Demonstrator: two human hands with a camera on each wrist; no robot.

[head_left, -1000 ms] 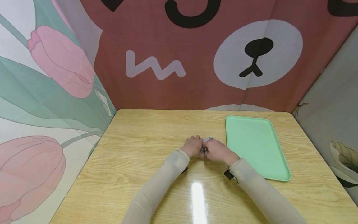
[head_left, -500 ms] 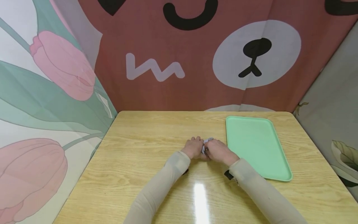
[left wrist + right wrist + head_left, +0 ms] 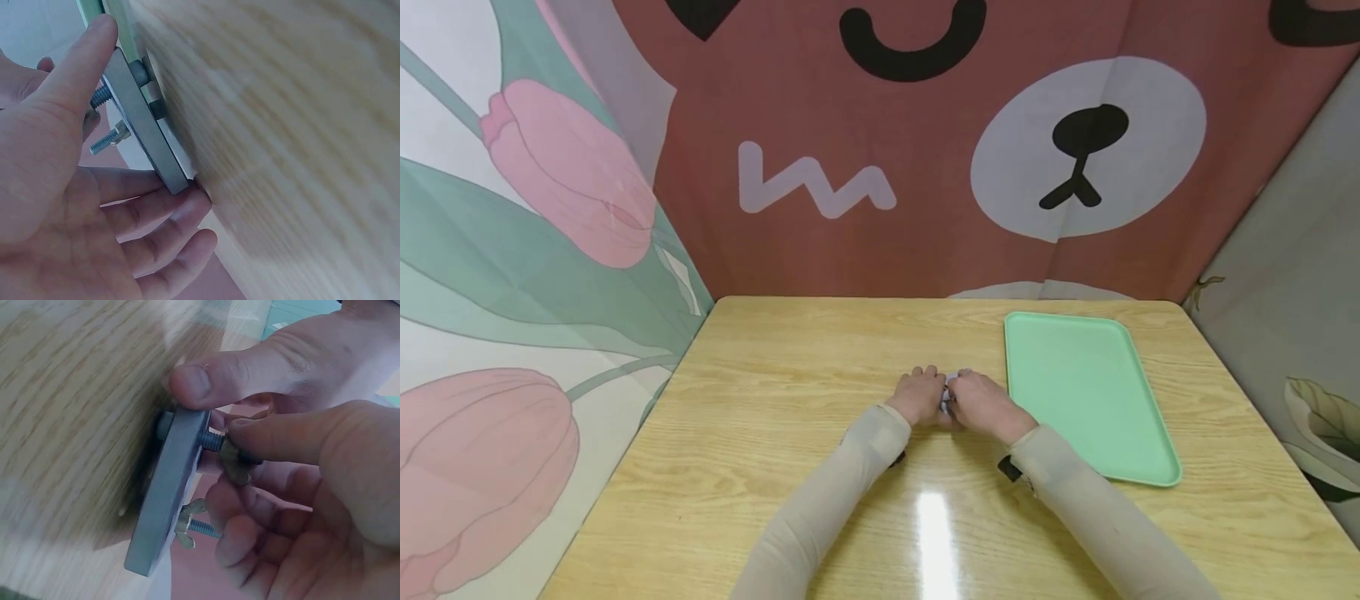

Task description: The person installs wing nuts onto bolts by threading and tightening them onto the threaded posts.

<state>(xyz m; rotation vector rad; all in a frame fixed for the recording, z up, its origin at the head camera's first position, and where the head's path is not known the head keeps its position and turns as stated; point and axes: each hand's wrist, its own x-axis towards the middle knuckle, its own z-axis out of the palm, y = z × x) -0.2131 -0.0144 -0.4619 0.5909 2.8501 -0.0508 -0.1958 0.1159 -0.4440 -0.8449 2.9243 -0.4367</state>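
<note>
A flat grey metal plate (image 3: 164,494) stands close to the wooden table, with two bolts through it. My left hand (image 3: 917,397) holds it by its ends, thumb at one and fingers at the other, as the left wrist view shows. My right hand (image 3: 988,406) pinches a brass-coloured wing nut (image 3: 235,464) on one bolt between thumb and fingers. A second wing nut (image 3: 185,529) sits on the other bolt (image 3: 104,142), near the curled right fingers. Bolt heads (image 3: 140,73) stick out on the table side of the plate. In the head view both hands largely cover the plate.
A light green tray (image 3: 1078,392) lies on the wooden table (image 3: 790,358) just right of my right hand. Printed cloth hangs behind the table and along both sides. Bright glare (image 3: 936,542) shows on the table in front of the hands.
My right hand has turned slightly at the wing nut, and less of the metal shows beyond it. My left hand stays almost still around the plate.
</note>
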